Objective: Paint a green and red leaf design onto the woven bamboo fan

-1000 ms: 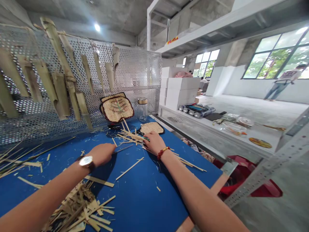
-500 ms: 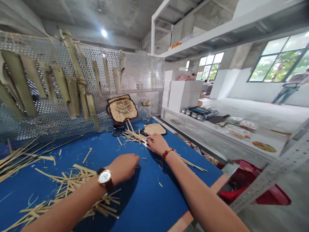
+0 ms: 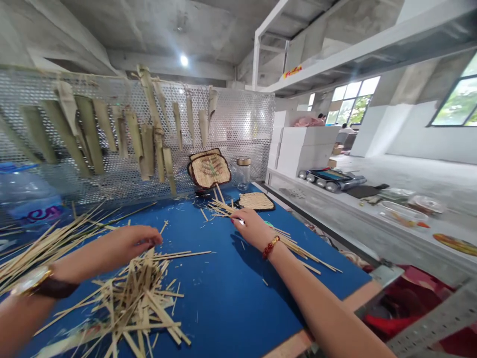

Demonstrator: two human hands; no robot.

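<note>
Bamboo strips (image 3: 145,283), loose heap just below half-curled left hand (image 3: 126,241), its hold unclear: probably light, springy, splinter-prone, best pinched mid-length; right hand (image 3: 253,228) bent-fingered, grip indiscernible

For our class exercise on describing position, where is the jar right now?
In the head view, the jar stands near the centre, at the back of the table, just right of the patterned fan.
</note>
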